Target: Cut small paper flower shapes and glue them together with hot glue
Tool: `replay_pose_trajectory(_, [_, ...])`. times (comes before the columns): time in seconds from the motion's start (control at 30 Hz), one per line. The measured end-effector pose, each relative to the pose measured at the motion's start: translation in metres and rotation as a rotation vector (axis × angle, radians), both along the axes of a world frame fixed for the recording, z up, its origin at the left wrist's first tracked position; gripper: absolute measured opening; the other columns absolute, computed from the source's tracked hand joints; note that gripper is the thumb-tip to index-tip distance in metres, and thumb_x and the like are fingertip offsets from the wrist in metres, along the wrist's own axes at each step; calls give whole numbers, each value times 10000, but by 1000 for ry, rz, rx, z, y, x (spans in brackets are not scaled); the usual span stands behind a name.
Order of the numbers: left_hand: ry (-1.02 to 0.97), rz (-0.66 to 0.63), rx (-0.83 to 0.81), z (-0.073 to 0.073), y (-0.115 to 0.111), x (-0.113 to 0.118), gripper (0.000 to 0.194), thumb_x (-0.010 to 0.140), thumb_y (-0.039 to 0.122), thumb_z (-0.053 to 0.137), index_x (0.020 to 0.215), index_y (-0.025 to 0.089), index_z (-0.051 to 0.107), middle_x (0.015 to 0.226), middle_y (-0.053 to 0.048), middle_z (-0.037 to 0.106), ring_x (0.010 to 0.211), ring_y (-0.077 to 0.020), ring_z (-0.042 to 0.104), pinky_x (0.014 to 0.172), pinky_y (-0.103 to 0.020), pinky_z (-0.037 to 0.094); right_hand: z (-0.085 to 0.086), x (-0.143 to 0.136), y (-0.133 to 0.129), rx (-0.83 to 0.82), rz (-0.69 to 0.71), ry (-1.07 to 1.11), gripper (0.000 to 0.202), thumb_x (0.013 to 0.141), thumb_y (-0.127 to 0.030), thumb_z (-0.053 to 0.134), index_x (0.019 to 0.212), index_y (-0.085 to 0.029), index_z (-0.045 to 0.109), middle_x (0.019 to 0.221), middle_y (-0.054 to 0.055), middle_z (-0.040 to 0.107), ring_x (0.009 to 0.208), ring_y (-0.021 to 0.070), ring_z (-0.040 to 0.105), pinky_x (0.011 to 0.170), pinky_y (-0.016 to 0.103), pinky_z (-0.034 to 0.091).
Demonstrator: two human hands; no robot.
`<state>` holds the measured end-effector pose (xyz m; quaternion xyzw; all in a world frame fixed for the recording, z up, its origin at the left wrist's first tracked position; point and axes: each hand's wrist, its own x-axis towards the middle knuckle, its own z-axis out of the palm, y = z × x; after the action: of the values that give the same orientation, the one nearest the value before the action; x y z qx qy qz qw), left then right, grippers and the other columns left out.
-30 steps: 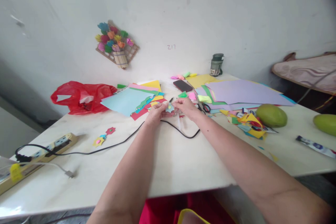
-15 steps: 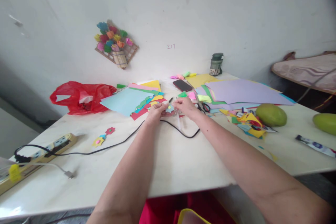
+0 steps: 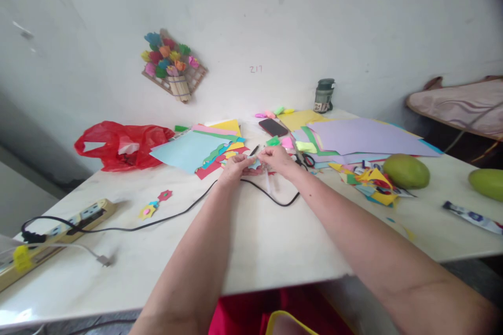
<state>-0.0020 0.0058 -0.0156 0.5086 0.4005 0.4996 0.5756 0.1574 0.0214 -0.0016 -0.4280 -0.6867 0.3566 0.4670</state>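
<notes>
Between my two hands, above the middle of the table, is a small light blue paper flower (image 3: 254,164). My left hand (image 3: 233,168) pinches it from the left. My right hand (image 3: 276,160) is closed, its fingertips pressed together over the flower's upper right side; what they hold is too small to make out. Beneath and around the hands lie red paper pieces (image 3: 209,169) and a black cable (image 3: 271,197). A pair of scissors (image 3: 308,160) rests just right of my right hand.
Coloured paper sheets (image 3: 349,136) lie at the right, with paper scraps (image 3: 375,184) and a green mango (image 3: 406,171) nearer. Left are a red plastic bag (image 3: 118,141), a power strip (image 3: 92,214) and finished paper flowers (image 3: 148,211). A phone (image 3: 273,126) lies behind.
My right fingertips have moved slightly left over the light blue flower, covering more of it. My left hand keeps its hold, and the other things stay put.
</notes>
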Motion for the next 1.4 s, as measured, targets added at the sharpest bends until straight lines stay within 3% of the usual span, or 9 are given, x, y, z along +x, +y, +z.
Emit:
replay_pose_trajectory(0.17, [40, -47, 34, 1, -1, 0, 310, 611, 389, 761, 686, 136, 597, 653, -33, 670, 596, -188, 672, 621, -294, 537, 0, 0, 0, -24, 3, 25, 233, 685, -320, 578, 508, -173, 542, 475, -24, 486, 490, 112, 431, 494, 246, 338])
replay_pose_trajectory(0.33, [-4, 15, 28, 3, -2, 2, 294, 607, 373, 758, 687, 141, 596, 653, -39, 676, 623, -188, 672, 630, -290, 527, -2, -1, 0, -84, 12, 85, 245, 701, -383, 594, 591, -164, 587, 522, -7, 539, 524, 125, 483, 502, 248, 374])
replay_pose_trajectory(0.6, [-24, 100, 13, 7, -5, 6, 324, 619, 436, 735, 705, 159, 591, 624, -11, 655, 483, -117, 591, 538, -242, 487, -3, -2, -1, -181, 23, 131, 163, 636, -297, 661, 574, -165, 587, 482, -28, 501, 464, 96, 420, 460, 236, 343])
replay_pose_trajectory(0.9, [-48, 57, 13, 6, -4, 6, 363, 668, 503, 678, 760, 160, 600, 638, -11, 639, 491, -116, 571, 547, -253, 480, 1, -1, -3, -156, 44, 163, 183, 656, -310, 661, 589, -158, 585, 482, -34, 504, 466, 92, 431, 474, 234, 339])
replay_pose_trajectory(1.17, [-44, 69, 74, 3, -2, 6, 347, 640, 469, 718, 696, 152, 589, 598, 13, 596, 467, -81, 525, 523, -219, 461, -5, -1, 3, -183, 92, 247, 323, 684, -461, 653, 609, -155, 586, 488, -16, 512, 462, 97, 440, 468, 239, 326])
replay_pose_trajectory(1.4, [-48, 61, 74, 1, 0, 6, 385, 648, 521, 698, 709, 157, 587, 578, 19, 577, 473, -85, 529, 546, -231, 478, -2, -2, -1, -147, 31, 200, 196, 643, -331, 675, 608, -153, 602, 482, -37, 511, 460, 87, 428, 474, 231, 333])
